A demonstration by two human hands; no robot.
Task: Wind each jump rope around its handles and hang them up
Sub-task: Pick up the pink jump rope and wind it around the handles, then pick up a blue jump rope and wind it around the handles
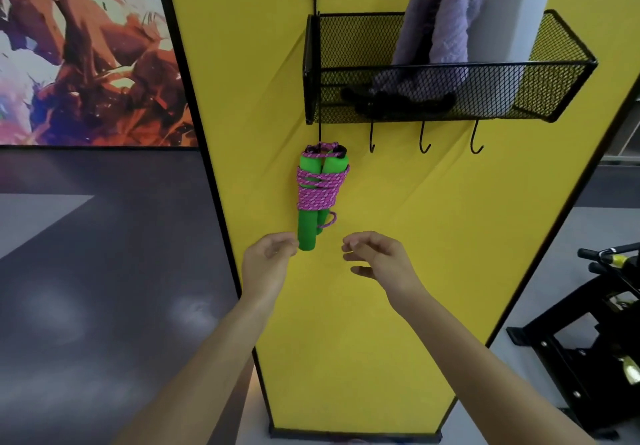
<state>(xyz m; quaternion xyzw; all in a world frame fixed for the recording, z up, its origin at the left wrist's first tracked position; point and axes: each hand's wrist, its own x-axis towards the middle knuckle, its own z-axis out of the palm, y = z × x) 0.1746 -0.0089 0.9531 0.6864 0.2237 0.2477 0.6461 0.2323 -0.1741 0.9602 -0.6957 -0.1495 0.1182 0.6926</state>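
Fingers (287,243) of my left hand (268,259) are loosely curled and pinch nothing. Their tips are just beside the bottom of the nearer green handle (306,233), and I cannot tell if they touch it. My right hand (381,259) hangs a little to the right of that, fingers relaxed, slightly spread and apart from everything. The jump rope (322,195) hangs below the left end of the black mesh basket (519,91), caught at its top on the leftmost hook (320,134). Its two handles lie side by side with their long axis upright, black caps up toward the basket and plain ends pointing down at my hands. Pink cord (320,191) is wound around their upper half, and one small loop pokes out to the right beneath the coil. Three more hooks (424,141) line the basket's underside to the right, and a purple towel (440,21) stands inside the basket. All of it sits against a yellow panel (381,306).
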